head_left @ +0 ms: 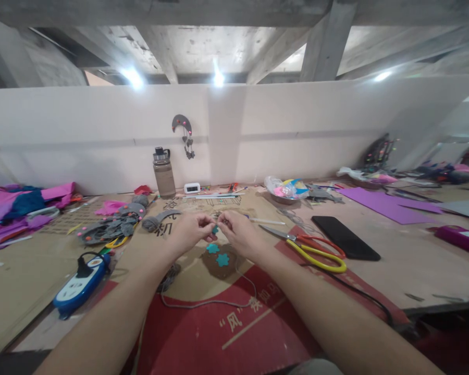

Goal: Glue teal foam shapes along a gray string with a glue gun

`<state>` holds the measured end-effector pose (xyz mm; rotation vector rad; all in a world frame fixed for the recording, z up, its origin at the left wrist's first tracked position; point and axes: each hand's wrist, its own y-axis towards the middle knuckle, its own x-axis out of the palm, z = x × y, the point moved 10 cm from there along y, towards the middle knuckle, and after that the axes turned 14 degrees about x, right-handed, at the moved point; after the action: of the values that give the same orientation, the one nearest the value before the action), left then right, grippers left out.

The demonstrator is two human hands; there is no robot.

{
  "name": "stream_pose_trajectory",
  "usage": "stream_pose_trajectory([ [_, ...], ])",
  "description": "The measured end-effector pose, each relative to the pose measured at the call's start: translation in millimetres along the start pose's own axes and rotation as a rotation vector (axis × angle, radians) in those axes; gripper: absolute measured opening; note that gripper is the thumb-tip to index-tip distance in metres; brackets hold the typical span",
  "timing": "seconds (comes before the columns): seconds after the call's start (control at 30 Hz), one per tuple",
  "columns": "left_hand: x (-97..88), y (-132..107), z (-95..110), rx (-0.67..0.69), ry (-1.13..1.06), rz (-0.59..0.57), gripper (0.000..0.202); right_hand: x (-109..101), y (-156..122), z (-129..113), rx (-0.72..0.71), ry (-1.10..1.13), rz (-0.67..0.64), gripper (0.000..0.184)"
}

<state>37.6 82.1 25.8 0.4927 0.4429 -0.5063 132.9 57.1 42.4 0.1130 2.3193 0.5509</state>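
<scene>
Cloth (17,208), a pink-purple-blue heap, lies toward the table (406,260)'s back edge; nearer me, a blue-and-white plastic power strip (76,289). Over the red-and-tan cardboard sheet (180,333), the left hand (198,230) pinches a teal piece (215,229); the right hand (234,229) bunches its fingertips alongside, hold unclear to me. Grey yarn (211,303) loops below. Red-and-yellow-handled scissors (292,238) cross the cardboard's right edge.

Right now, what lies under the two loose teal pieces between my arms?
Brown cardboard shows around both teal pieces; what is directly beneath them is covered and cannot be seen.
</scene>
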Motion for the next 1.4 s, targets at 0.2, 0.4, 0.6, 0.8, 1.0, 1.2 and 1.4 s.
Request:
stream_pose_trajectory([
  [0.2, 2.1, -1.5, 3.7, -0.025, 0.023, 0.004, 0.014, 2.1, -2.8, -3.0, -0.004, -0.057, -0.014, 0.014],
  [0.4, 3.3, -0.9, -1.0, -0.029, -0.001, 0.0, 0.014, 3.6, -3.9, -2.7, -0.008, -0.053, -0.023, 0.016],
  [0.6, 5.3, -0.7, -1.5, -0.024, 0.014, -0.032, 0.016, 6.6, -3.2, 1.0, 0.009, -0.046, -0.029, 0.017],
  [0.8, 4.9, 0.1, -2.9, 0.027, 0.12, -0.051, 0.017, 11.5, -1.9, 3.9, 0.017, -0.068, -0.042, 0.016],
  [1.0, 5.1, 0.7, 2.1, 0.093, 0.276, -0.078, 0.019, 15.4, -1.9, 5.7, 0.02, -0.086, -0.055, 0.016],
  [1.2, 5.7, -0.5, 4.7, 0.1, 0.212, -0.093, 0.021, 14.8, 1.2, 10.5, 0.061, -0.084, -0.081, 0.016],
  [1.4, 14.5, -1.6, -6.4, 0.031, 0.041, -0.14, 0.02, 12.7, 2.0, 11.6, 0.072, -0.124, -0.064, 0.015],
])
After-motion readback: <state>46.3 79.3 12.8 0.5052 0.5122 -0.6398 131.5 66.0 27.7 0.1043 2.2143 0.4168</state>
